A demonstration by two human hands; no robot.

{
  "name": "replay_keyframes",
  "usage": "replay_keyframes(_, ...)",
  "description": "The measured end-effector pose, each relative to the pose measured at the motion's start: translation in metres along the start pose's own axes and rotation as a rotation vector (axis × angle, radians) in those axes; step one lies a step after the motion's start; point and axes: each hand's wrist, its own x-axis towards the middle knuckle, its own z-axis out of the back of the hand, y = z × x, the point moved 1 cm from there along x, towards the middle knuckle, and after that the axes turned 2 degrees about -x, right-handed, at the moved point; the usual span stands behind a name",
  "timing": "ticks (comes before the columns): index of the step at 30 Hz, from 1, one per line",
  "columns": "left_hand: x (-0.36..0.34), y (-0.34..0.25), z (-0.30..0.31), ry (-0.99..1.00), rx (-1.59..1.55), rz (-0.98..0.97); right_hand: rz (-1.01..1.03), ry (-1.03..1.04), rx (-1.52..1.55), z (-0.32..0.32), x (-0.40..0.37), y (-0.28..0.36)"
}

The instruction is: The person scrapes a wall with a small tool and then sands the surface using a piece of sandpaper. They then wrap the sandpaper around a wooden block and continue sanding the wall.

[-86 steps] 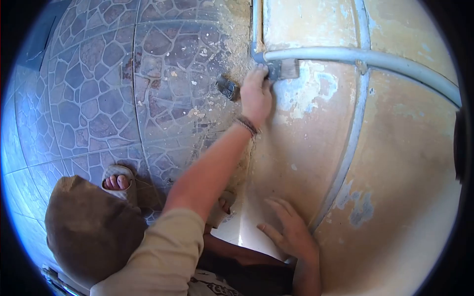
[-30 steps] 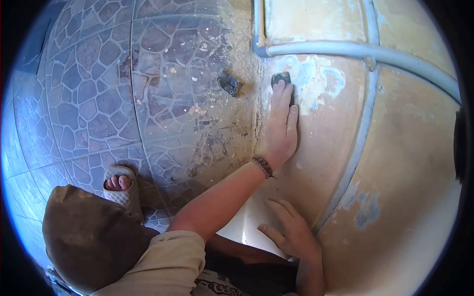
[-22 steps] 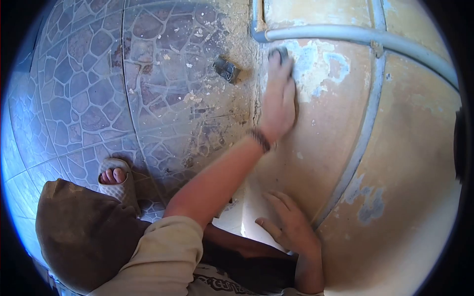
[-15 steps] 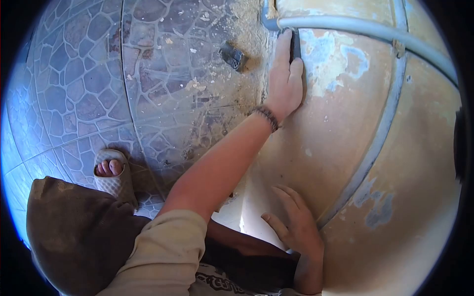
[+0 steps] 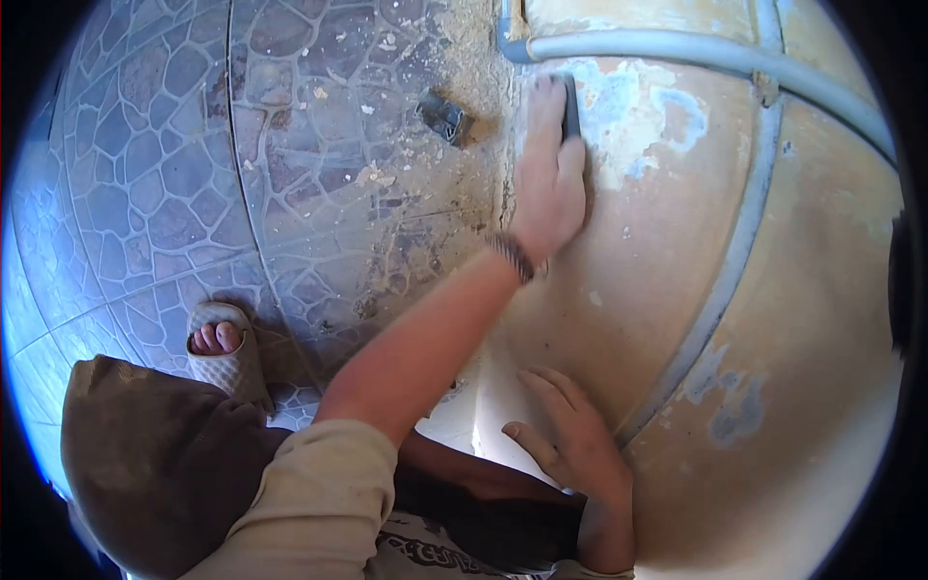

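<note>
My left hand (image 5: 551, 193), with a braided bracelet at the wrist, is pressed to the wall (image 5: 628, 251) below a grey pipe (image 5: 638, 44). Its fingers and thumb grip a thin dark block (image 5: 571, 106), partly hidden by the fingers. Right of the block, the wall shows a pale, flaking patch (image 5: 619, 101). Lower down, my right hand (image 5: 575, 440) is against the wall with thumb and fingers apart and nothing visible in it.
A small dark box-shaped object (image 5: 444, 118) lies on the stone-patterned floor (image 5: 164, 145) among pale chips and dust. A second pipe (image 5: 725, 280) curves down the wall. A slippered foot (image 5: 220, 338) and a brown-clothed knee (image 5: 145, 454) are at the left.
My left hand has slid slightly down along the wall with the dark block. My right hand stays nearly in place. The whole view has shifted a little.
</note>
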Motion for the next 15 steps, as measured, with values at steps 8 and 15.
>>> replay_keyframes(8,0.011,-0.002,0.002,-0.012,0.107,0.044,-0.007,-0.022,-0.032,-0.005,-0.001,-0.009)
replay_keyframes(15,-0.004,0.002,0.0,-0.132,0.233,0.012,-0.019,-0.051,0.048,0.001,0.003,-0.001)
